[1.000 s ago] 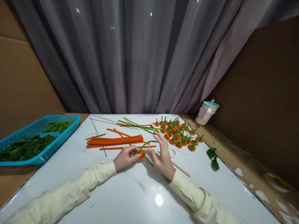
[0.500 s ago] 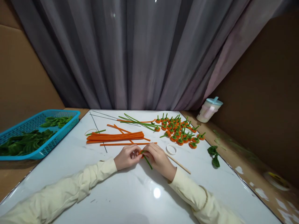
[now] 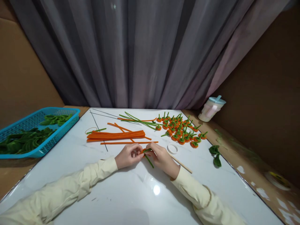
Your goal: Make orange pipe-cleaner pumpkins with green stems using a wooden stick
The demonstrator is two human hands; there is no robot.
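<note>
My left hand [image 3: 129, 155] pinches a small orange pipe-cleaner piece [image 3: 142, 152] over the middle of the table. At its other side my right hand [image 3: 161, 157] is closed on a green pipe cleaner [image 3: 149, 161] joined to the orange piece, with one green end sticking out toward me. The right fingers partly cover the join. Just beyond the hands lies a bundle of orange pipe cleaners [image 3: 117, 135], with a few loose ones around it. Several finished orange pieces with green stems [image 3: 179, 129] stand grouped at the back right.
A blue basket [image 3: 77, 114] with green leaf pieces is at the left. Green pipe cleaners [image 3: 138, 120] lie at the back. Near my right hand are a white ring [image 3: 172, 148] and a wooden stick [image 3: 184, 165]. Green leaves [image 3: 217, 160] and a lidded cup [image 3: 211, 109] are on the right.
My right hand has shifted slightly right, its fingers a little away from my left hand, showing more of the orange piece. The view has tilted a little.
</note>
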